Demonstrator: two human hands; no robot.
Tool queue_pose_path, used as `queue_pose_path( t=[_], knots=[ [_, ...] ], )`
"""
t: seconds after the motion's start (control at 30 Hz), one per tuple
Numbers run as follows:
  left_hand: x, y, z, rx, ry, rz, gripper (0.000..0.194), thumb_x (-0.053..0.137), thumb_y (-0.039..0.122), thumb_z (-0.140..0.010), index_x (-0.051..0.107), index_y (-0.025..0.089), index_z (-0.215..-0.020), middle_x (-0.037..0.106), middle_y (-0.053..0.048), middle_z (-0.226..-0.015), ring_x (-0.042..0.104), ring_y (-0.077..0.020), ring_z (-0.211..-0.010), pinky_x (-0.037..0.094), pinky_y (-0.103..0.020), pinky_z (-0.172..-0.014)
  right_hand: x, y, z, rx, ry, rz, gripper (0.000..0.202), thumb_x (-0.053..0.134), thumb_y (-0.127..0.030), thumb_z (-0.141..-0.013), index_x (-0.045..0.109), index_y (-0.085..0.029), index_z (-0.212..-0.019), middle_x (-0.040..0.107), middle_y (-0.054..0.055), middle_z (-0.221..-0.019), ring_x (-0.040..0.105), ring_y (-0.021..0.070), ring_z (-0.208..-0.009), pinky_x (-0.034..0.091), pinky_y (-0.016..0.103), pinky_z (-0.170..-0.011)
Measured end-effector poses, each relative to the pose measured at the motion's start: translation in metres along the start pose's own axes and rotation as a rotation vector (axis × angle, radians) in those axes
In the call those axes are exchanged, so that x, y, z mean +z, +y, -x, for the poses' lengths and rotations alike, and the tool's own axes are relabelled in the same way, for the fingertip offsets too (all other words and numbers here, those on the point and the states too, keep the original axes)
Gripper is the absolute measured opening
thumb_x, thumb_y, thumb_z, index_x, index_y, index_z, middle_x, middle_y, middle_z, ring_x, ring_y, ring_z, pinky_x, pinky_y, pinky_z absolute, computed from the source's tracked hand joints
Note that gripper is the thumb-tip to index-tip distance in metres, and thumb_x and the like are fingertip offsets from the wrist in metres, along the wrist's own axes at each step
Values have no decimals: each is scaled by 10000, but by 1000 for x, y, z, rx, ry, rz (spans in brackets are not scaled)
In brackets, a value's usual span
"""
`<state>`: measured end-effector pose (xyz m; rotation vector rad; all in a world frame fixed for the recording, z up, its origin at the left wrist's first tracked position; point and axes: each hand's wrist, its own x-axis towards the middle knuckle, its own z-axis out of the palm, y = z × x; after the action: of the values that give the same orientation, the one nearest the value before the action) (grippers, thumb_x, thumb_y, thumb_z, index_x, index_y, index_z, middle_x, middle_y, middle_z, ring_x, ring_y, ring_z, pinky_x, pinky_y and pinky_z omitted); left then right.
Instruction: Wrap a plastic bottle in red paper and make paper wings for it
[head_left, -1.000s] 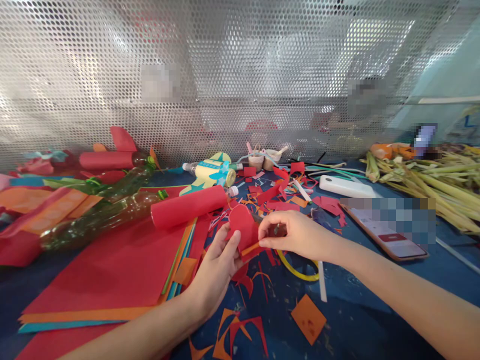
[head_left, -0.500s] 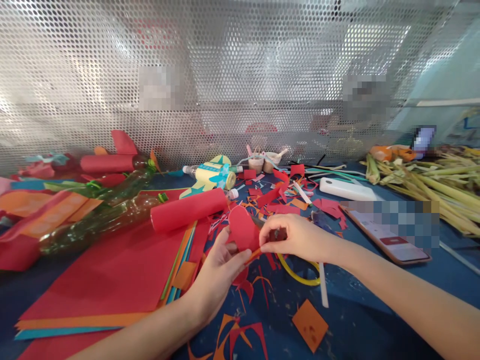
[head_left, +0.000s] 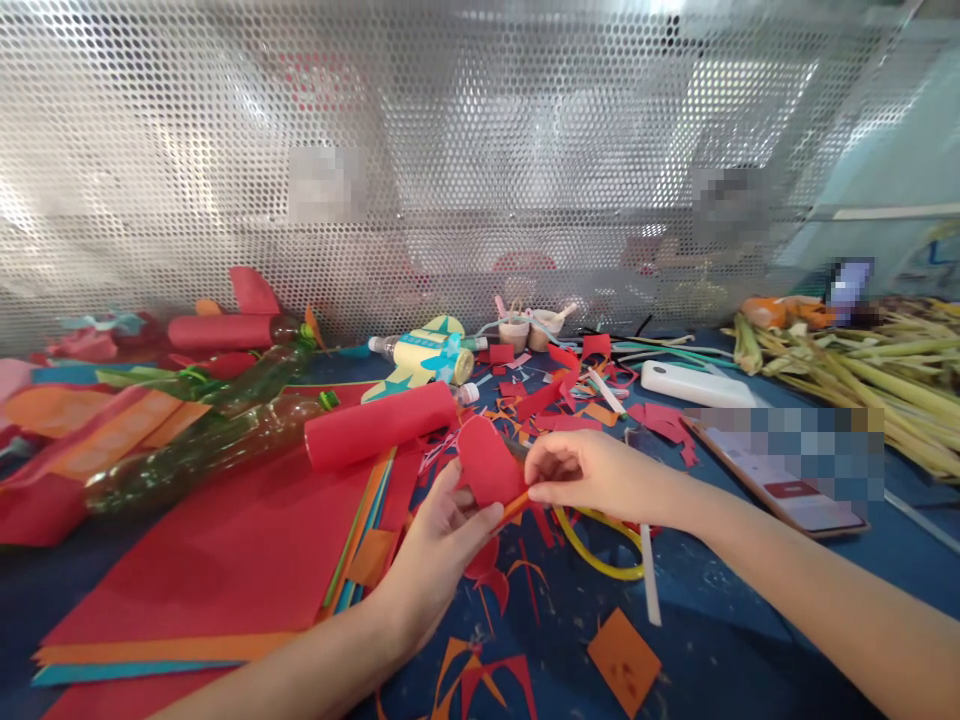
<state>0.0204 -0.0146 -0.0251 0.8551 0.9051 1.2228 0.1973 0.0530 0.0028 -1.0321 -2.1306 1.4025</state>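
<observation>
Between my hands is a red paper piece (head_left: 489,462) with a rounded top and a narrow orange strip (head_left: 516,507) along its lower edge. My left hand (head_left: 448,530) grips it from the left, thumb on the orange edge. With thumb and fingertips, my right hand (head_left: 574,470) pinches the right end of that edge. Beneath my right hand lie scissors with yellow handles (head_left: 600,560), their blades mostly hidden. Just behind my left hand rests a bottle wrapped in red paper (head_left: 382,425).
Stacked coloured paper (head_left: 202,560) lies at left, near green plastic bottles (head_left: 217,440). Paper scraps (head_left: 555,395) spread across the middle. A phone (head_left: 780,470), a white device (head_left: 697,383) and dried stalks (head_left: 862,370) lie at right. A perforated metal panel (head_left: 480,130) stands behind.
Both hands keep hold of the red paper piece. My right fingertips have shifted very slightly right along the orange edge. The whole view has moved a little.
</observation>
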Motion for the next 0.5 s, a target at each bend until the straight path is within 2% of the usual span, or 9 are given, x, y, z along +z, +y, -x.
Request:
queue_pose_path(
  t=[0.13, 0.27, 0.37, 0.5],
  knots=[
    [0, 1, -1, 4, 43, -15, 461, 772, 216, -666, 597, 185, -1091, 742, -83, -1001, 681, -225, -946, 502, -294, -846, 4, -2, 2, -16, 9, 0, 72, 628, -166, -763, 567, -190, -792, 613, -21, -715, 603, 116, -679, 473, 242, -644],
    [-1, -1, -3, -26, 160, -18, 348, 801, 285, -627, 660, 183, -928, 744, -25, -798, 695, -175, -768, 533, -242, -717, -2, -4, 5, -46, 3, 28, 69, 626, -165, -754, 564, -188, -774, 628, -10, -717, 610, 122, -678, 484, 250, -656],
    [-4, -3, -5, -4, 241, -17, 300, 807, 318, -608, 664, 179, -832, 711, 11, -703, 675, -143, -692, 532, -220, -678, -12, -7, 8, -21, -83, 60, 57, 634, -192, -760, 582, -183, -783, 654, 1, -741, 631, 128, -697, 494, 254, -678],
    [-10, -5, -9, 29, 311, -17, 324, 802, 330, -606, 659, 165, -845, 702, 12, -746, 666, -132, -711, 531, -206, -678, -16, -9, 11, 3, -184, 323, 43, 644, -214, -778, 660, -176, -791, 677, 5, -730, 628, 125, -661, 461, 222, -606]
  ],
)
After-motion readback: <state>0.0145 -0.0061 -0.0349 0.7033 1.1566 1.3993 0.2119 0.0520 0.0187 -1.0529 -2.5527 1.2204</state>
